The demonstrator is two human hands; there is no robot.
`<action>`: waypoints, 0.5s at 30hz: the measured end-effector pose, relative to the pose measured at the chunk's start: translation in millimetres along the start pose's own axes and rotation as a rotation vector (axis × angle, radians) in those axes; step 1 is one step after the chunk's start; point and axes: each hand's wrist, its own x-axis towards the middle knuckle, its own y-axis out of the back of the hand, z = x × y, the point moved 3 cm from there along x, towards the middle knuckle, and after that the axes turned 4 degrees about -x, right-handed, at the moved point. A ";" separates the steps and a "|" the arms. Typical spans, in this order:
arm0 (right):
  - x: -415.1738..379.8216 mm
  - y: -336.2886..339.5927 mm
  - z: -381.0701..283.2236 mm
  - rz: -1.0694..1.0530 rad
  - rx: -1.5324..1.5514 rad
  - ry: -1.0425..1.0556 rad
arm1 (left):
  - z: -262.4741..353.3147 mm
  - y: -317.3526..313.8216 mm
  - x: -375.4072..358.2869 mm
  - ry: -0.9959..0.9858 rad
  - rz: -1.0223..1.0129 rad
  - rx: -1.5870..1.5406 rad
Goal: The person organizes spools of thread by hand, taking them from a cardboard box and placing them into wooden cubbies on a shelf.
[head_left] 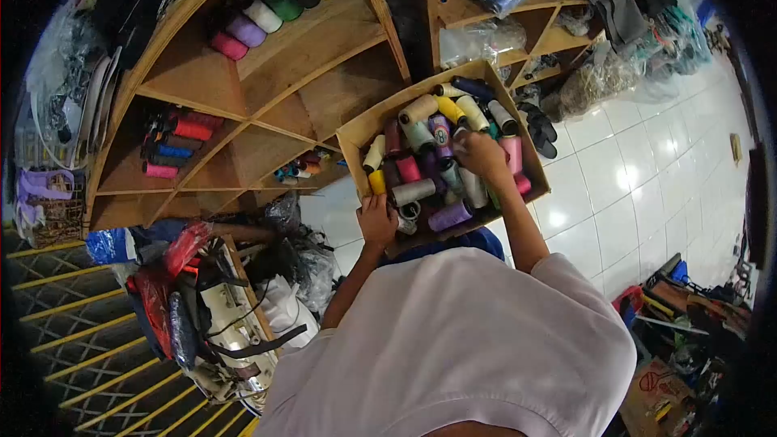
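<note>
A cardboard box (pixel 348 150) full of thread spools in many colours is in front of my body, tilted in the view. My left hand (pixel 378 218) grips the box's near left edge, with its fingers bent over the rim beside a yellow spool (pixel 377 182). Inside the box on the right, my right hand (pixel 483 155) has its fingers curled round a pale thread spool, mostly hidden under them. Close by lie a purple spool with a label (pixel 440 131), a pink spool (pixel 511 152) and a grey spool (pixel 413 192). Nearer me is a lilac spool (pixel 450 216).
Wooden shelving (pixel 299 57) with a row of spools (pixel 262 16) and a smaller spool pile (pixel 174 146) stands ahead and left. A sewing machine (pixel 231 324) among bags is at lower left. White floor tiles (pixel 615 178) and heaped goods (pixel 688 332) lie right.
</note>
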 end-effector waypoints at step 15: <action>-108.5 -23.8 -5.6 0.457 -0.282 -0.076 | -0.9 -1.2 -0.7 -0.093 0.076 -0.057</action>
